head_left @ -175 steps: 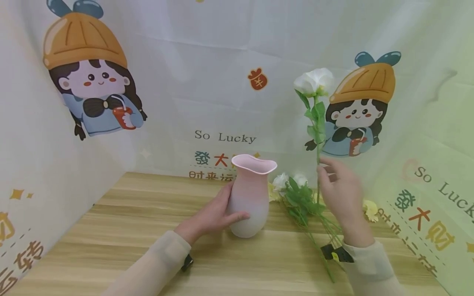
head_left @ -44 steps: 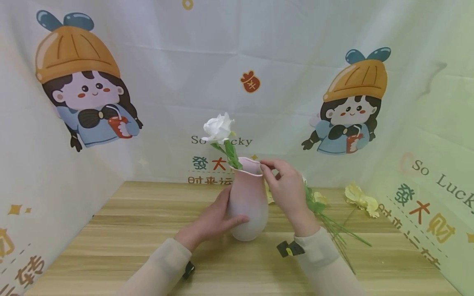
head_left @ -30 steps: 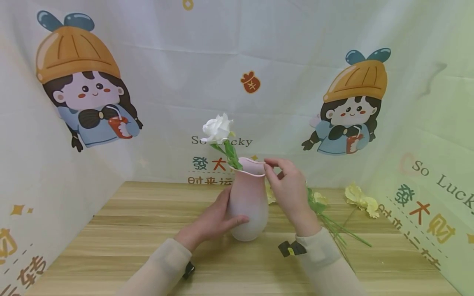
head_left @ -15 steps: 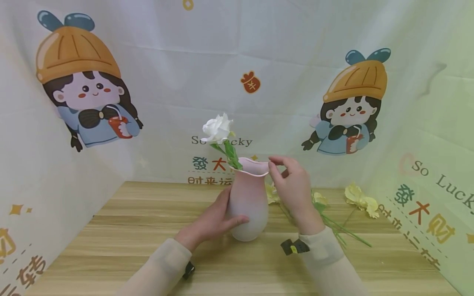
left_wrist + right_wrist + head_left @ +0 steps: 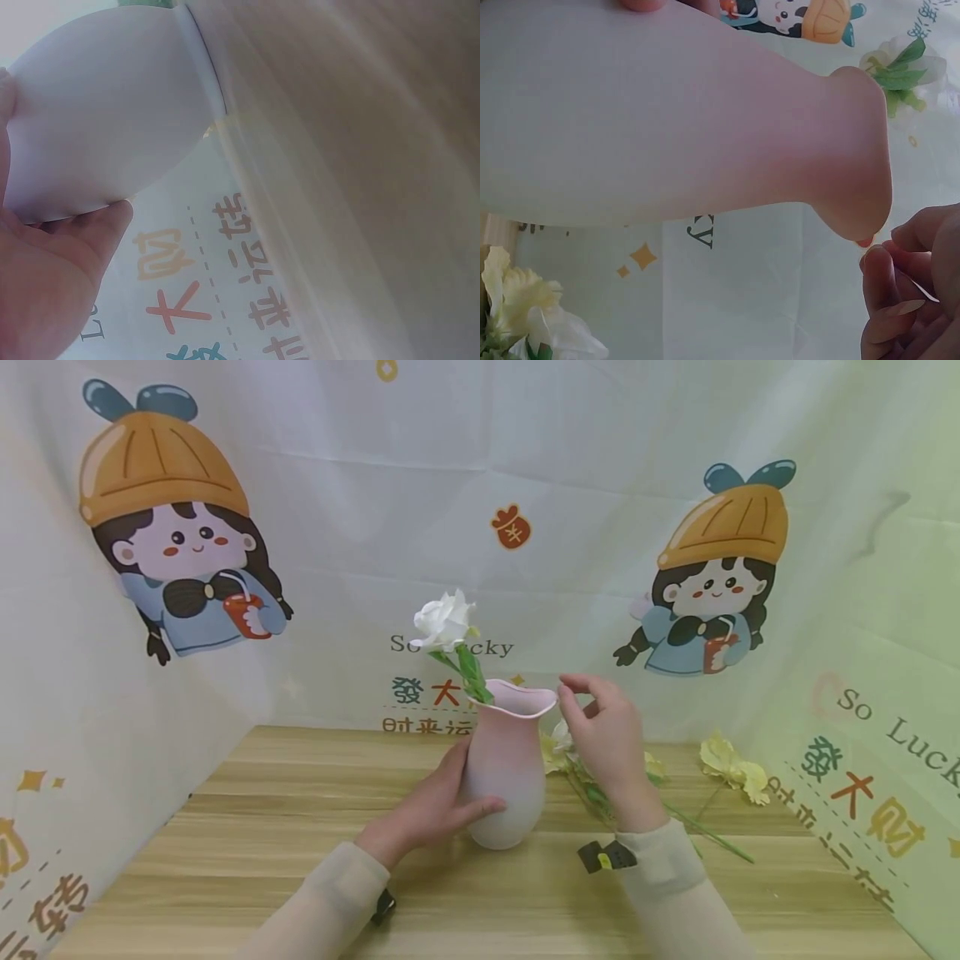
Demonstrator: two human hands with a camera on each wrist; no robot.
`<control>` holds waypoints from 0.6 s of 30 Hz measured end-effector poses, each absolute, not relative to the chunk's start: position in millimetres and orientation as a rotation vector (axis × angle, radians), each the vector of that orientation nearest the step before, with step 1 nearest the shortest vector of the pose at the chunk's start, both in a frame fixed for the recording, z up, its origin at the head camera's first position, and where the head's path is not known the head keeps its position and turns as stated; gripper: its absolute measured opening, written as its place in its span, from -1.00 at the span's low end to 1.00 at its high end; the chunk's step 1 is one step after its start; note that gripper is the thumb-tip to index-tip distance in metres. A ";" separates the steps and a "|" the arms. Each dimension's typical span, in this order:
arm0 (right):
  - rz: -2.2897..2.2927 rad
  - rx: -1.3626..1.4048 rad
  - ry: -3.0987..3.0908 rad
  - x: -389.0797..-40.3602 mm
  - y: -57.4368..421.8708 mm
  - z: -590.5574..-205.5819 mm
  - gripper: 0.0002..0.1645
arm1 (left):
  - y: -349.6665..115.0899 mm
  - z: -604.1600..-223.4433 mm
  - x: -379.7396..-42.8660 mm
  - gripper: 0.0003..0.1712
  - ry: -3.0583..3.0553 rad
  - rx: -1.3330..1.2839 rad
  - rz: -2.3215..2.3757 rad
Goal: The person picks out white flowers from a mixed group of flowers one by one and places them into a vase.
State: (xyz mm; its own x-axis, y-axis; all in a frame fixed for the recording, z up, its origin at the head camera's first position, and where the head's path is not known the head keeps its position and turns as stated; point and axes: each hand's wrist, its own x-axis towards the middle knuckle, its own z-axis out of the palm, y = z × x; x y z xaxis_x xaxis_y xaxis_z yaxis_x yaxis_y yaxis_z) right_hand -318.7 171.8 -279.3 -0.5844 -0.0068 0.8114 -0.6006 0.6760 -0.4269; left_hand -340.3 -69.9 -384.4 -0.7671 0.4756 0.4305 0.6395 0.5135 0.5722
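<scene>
Currently, the pink-and-white vase (image 5: 504,789) stands upright on the wood-grain table (image 5: 285,868), its wavy rim facing up. The left hand (image 5: 431,806) holds the vase around its left flank, thumb laid across the lower front, the grip about as wide as the vase's body; in the left wrist view, fingers curve against its pale surface. A single white artificial rose (image 5: 444,620) sits in the vase's mouth, leaning left, with its green leaves (image 5: 472,672) against the left part of the rim and the lower stem hidden inside.

The right hand (image 5: 611,743) is just beside the right edge of the vase's rim, apart from it. Its fingers are loosely bent, with thumb and forefinger narrowly spaced, and it holds nothing.

To the right of the vase, partly behind the right hand, lie more artificial flowers: a white bloom (image 5: 561,735) and a yellow one (image 5: 553,758) near the vase, and a pale yellow cluster (image 5: 723,758) well apart from it. Green stems (image 5: 712,835) stretch along the table on that side. Behind the vase hangs a printed cloth backdrop (image 5: 337,518) with cartoon girls and lettering.
</scene>
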 end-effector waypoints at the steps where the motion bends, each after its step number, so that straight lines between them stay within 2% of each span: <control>1: 0.895 0.466 -2.044 -318.7 172.1 -278.9 -0.76 | -69.9 -384.3 -340.4 0.22 -2.538 -0.949 -1.093; 18: 0.812 0.503 -2.021 -326.0 182.2 -287.3 -0.78 | -72.0 -385.5 -340.7 0.25 -2.546 -0.956 -1.077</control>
